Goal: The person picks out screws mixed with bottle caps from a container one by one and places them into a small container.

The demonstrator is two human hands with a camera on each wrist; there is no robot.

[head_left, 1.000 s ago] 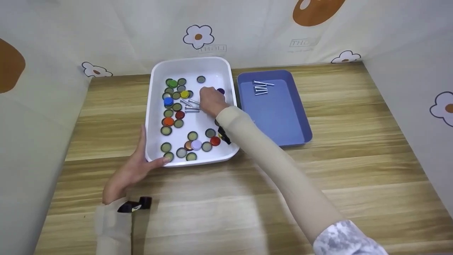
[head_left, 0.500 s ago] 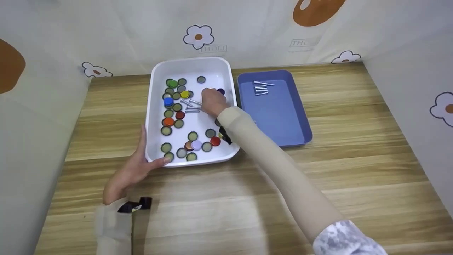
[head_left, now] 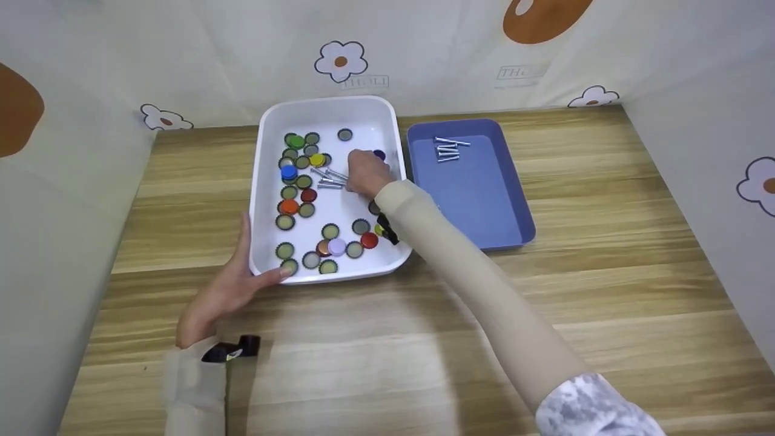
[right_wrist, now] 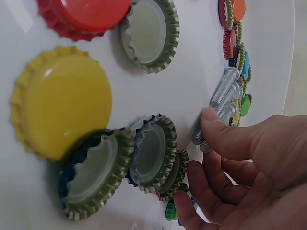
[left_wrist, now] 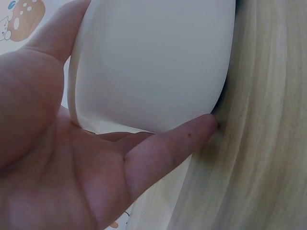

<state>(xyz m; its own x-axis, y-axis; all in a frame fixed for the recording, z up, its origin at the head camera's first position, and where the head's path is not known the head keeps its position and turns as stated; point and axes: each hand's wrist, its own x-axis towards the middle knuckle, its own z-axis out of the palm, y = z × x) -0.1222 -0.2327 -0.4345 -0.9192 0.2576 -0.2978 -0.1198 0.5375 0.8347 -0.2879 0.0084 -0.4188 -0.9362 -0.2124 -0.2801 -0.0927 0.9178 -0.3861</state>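
My left hand (head_left: pixel 230 281) grips the near left corner of the white tray (head_left: pixel 348 278), thumb over the rim and fingers along the outer wall. In the left wrist view, one finger of this left hand (left_wrist: pixel 115 163) reaches down by the wood. My right hand (head_left: pixel 368 174) is inside that tray, beside a small group of silver bolts (head_left: pixel 329 186). The right wrist view shows the thumb and forefinger pinching the threaded end of a bolt (right_wrist: pixel 205 146). Other bolts (right_wrist: pixel 225 88) lie against the thumb tip. Bottle caps (head_left: pixel 289 207) lie around, some face up and colourful.
A blue tray (head_left: pixel 484 206) stands right of the white one, several bolts (head_left: pixel 447 150) at its far end. The right forearm passes over its near left corner. A patterned cloth wall (head_left: pixel 436 54) rises behind the wooden table (head_left: pixel 605 242).
My right hand has shifted slightly to the right, and the bolts beside its fingers have moved a little with it. The left hand and both trays stay in place.
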